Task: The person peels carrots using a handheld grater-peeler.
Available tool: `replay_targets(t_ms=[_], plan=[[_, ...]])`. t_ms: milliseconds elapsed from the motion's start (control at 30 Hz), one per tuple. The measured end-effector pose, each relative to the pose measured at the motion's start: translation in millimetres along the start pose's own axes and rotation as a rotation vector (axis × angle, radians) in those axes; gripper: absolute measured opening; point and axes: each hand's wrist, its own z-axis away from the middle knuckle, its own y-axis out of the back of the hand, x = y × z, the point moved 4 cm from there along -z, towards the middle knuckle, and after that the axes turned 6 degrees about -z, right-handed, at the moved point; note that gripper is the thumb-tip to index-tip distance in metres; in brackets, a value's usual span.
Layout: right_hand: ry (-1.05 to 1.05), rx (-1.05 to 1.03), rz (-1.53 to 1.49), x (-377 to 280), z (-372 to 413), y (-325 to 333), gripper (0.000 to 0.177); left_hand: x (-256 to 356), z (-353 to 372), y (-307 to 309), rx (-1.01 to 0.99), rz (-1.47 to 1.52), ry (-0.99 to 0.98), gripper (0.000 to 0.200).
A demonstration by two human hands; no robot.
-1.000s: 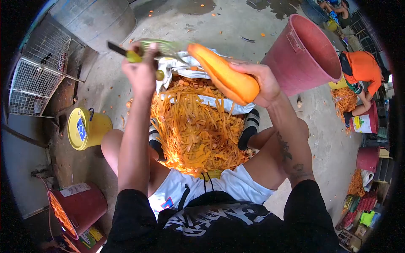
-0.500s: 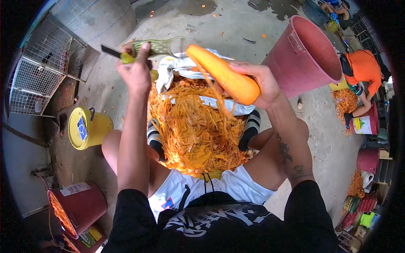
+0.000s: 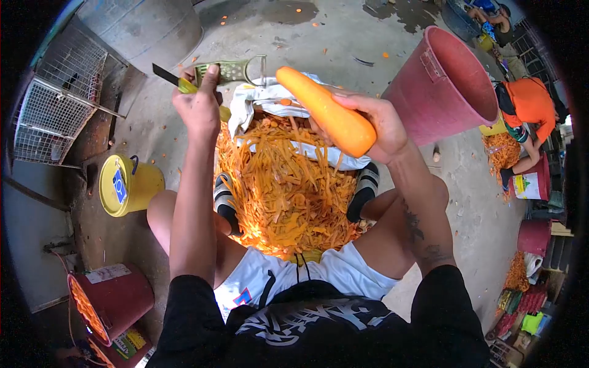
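Observation:
My left hand (image 3: 199, 110) is closed around a green peeler (image 3: 230, 72), whose open frame end points toward the carrot. A knife with a dark blade (image 3: 164, 75) and yellowish handle sticks out on the other side of the same hand. My right hand (image 3: 385, 129) grips a large peeled carrot (image 3: 325, 110) by its thick end, the narrow tip tilted up toward the peeler. A small gap separates peeler and carrot. Below both hands, a heap of carrot peelings (image 3: 282, 196) lies between my feet, with a white sack (image 3: 242, 113) at its far side.
A large red bin (image 3: 408, 92) stands at the right, near a person in an orange shirt (image 3: 531, 101) bending over. On the left are a yellow bucket (image 3: 144, 187), a wire cage (image 3: 52, 122) and a tipped red bucket of carrots (image 3: 126, 300). A big drum (image 3: 141, 30) stands behind.
A strip of peel that hung from the carrot has come off and dropped toward the heap. The peeler has steadied, slightly tilted, and the carrot has shifted a little.

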Motion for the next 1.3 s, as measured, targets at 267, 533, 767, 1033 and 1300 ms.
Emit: replay_targets(t_ms=[267, 533, 767, 1033, 1300], plan=[[0.003, -0.084, -0.008, -1, -3, 1, 0.046, 62, 80, -49, -0.324, -0.053, -0.226, 0.021], [-0.028, -0.067, -0.120, 0, -8, 19, 0.044, 40, 62, -36, -0.198, -0.080, -0.006, 0.019], [-0.019, 0.057, 0.010, 1, 2, 6, 0.045, 27, 24, -15, -0.084, -0.090, -0.158, 0.011], [0.019, 0.044, -0.122, -2, 1, -9, 0.047, 61, 89, -60, -0.354, -0.088, -0.332, 0.019], [-0.024, -0.202, -0.075, 7, -2, 8, 0.043, 10, 7, -7, -0.057, -0.097, -0.068, 0.015]])
